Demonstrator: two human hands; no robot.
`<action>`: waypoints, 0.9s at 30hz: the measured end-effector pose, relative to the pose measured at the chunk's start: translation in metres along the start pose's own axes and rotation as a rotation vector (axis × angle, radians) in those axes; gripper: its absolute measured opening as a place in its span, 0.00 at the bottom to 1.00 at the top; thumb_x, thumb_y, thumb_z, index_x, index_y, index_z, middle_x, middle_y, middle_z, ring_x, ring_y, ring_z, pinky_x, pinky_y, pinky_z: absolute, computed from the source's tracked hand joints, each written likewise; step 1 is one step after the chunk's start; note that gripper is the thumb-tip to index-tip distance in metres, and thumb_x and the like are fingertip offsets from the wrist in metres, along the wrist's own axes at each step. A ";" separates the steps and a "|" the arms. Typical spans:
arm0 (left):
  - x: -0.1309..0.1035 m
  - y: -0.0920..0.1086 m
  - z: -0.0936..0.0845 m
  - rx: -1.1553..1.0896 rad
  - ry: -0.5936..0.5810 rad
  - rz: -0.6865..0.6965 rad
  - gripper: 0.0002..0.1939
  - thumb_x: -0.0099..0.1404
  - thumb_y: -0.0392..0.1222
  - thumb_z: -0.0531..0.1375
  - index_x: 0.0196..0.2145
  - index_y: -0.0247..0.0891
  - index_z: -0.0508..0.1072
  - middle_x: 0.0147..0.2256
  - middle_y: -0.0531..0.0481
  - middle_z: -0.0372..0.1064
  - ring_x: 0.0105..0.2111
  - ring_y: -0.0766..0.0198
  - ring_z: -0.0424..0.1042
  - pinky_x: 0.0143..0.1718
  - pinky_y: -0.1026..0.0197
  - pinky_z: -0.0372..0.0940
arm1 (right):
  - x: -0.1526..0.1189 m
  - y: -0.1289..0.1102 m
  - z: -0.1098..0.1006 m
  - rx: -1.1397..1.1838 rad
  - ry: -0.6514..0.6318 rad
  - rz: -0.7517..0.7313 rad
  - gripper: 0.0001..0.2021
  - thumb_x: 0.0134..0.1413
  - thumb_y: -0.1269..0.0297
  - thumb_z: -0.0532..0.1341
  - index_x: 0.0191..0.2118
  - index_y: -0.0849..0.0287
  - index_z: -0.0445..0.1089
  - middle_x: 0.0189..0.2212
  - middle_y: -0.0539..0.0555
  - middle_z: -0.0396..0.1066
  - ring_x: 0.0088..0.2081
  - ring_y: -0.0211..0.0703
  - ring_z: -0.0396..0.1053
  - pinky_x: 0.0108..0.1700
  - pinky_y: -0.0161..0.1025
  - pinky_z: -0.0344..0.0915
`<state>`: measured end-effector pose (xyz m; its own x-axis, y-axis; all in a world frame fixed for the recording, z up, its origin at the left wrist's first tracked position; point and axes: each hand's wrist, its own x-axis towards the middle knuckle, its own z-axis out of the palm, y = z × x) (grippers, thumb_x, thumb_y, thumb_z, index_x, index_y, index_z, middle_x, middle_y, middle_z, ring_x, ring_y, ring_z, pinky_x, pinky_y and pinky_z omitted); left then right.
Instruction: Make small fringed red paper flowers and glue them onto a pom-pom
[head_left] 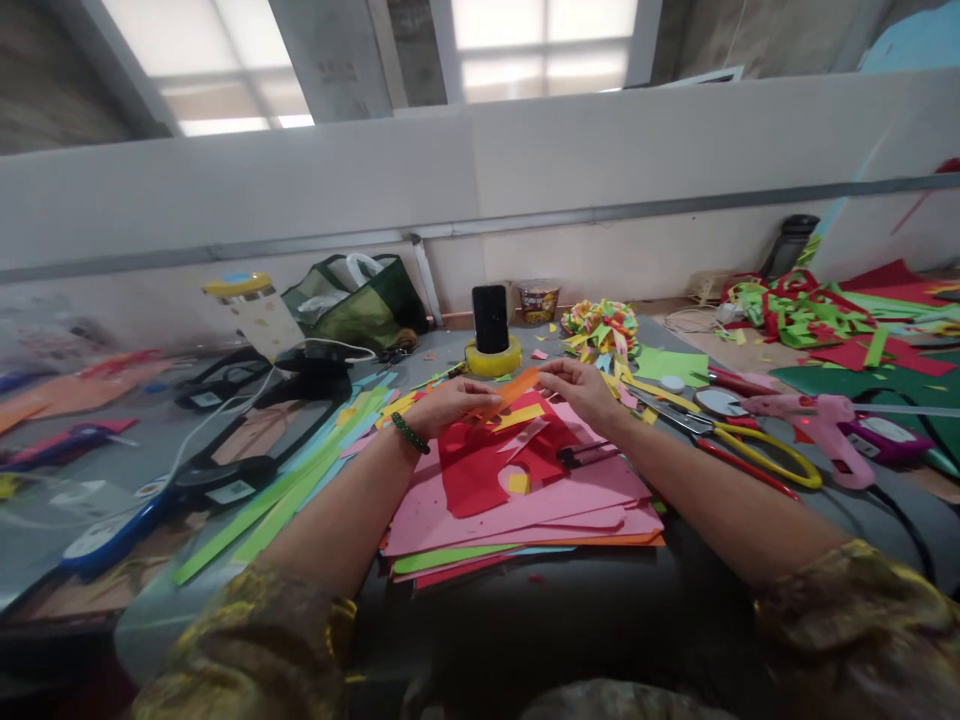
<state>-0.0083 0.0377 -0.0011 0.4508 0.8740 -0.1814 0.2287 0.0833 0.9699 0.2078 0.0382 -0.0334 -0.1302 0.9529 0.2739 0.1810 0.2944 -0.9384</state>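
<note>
An orange strip [517, 388] is pinched between the fingertips of the left hand [452, 402] and right hand [586, 392], above stacked pink sheets [420, 522] at the table's [157, 425] near edge. Handling seems underway; light, even tension is called for.

No wording clear enough to call here, lettering across the food tub [540, 303] but too small to make out, pale print on the purple tool [889, 437] just a blur, white label [231, 492] at left unreadable too
</note>
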 end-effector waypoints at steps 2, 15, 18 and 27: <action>0.001 0.001 0.000 -0.053 0.133 -0.012 0.11 0.43 0.43 0.71 0.20 0.33 0.76 0.19 0.53 0.65 0.19 0.72 0.59 0.19 0.69 0.53 | 0.002 0.001 -0.005 -0.089 -0.011 0.001 0.15 0.44 0.50 0.64 0.26 0.58 0.69 0.21 0.48 0.69 0.24 0.36 0.65 0.27 0.34 0.61; 0.003 0.000 -0.002 -0.061 0.260 -0.069 0.15 0.41 0.38 0.71 0.28 0.35 0.75 0.22 0.56 0.66 0.20 0.73 0.60 0.20 0.69 0.54 | -0.007 -0.006 -0.008 -0.540 -0.408 0.027 0.07 0.38 0.62 0.70 0.25 0.59 0.76 0.20 0.48 0.70 0.25 0.37 0.64 0.27 0.33 0.56; 0.002 0.000 0.000 -0.040 0.236 -0.054 0.13 0.41 0.38 0.70 0.27 0.35 0.74 0.21 0.57 0.64 0.19 0.74 0.58 0.18 0.70 0.53 | -0.002 -0.008 -0.016 -0.504 -0.430 0.028 0.08 0.36 0.62 0.70 0.19 0.59 0.72 0.18 0.47 0.69 0.23 0.35 0.62 0.26 0.34 0.56; 0.009 -0.008 -0.009 0.089 0.257 -0.004 0.09 0.45 0.41 0.67 0.23 0.34 0.74 0.17 0.57 0.60 0.18 0.73 0.56 0.18 0.68 0.50 | 0.007 -0.023 -0.038 0.012 -0.272 0.113 0.14 0.33 0.55 0.72 0.22 0.59 0.72 0.19 0.49 0.72 0.21 0.32 0.64 0.23 0.32 0.58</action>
<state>-0.0141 0.0489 -0.0086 0.2189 0.9675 -0.1270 0.3097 0.0545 0.9493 0.2401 0.0404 -0.0019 -0.3664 0.9248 0.1023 0.1981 0.1850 -0.9626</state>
